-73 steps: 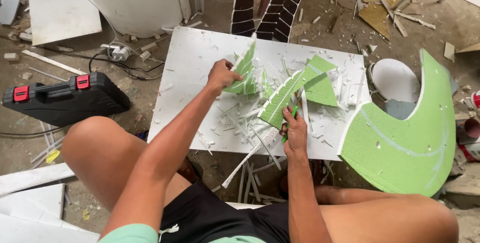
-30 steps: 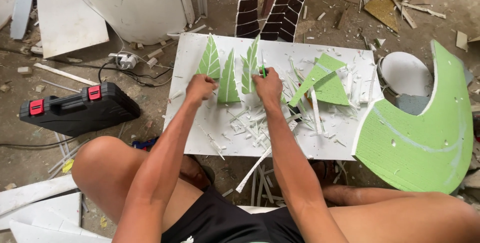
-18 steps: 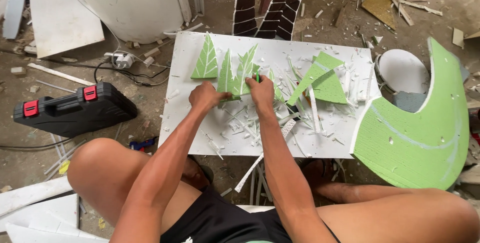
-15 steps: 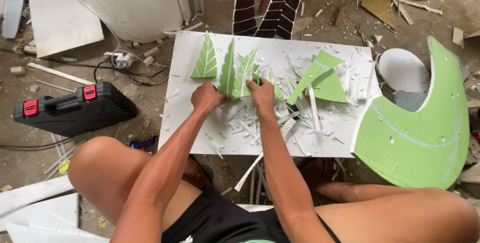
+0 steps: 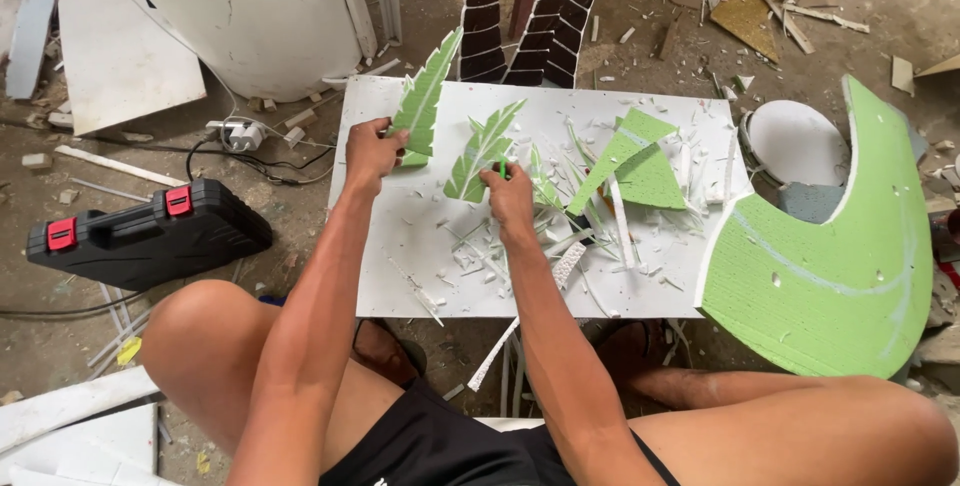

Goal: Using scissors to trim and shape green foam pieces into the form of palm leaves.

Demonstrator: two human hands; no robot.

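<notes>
Green foam leaf (image 5: 424, 101) was clenched in left hand (image 5: 372, 151); right hand (image 5: 510, 201) gripped a green cutter (image 5: 502, 169) at leaf cutout (image 5: 483, 151), 3 o'clock, on white bench (image 5: 400, 256).

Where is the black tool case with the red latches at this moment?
In the head view, the black tool case lies on the dirt floor at the left, beside the white board and beyond the person's left knee, with cables just behind it.

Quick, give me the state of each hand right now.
Left hand: closed on a green leaf cutout.
Right hand: closed on a thin green tool, beside another leaf.
</notes>
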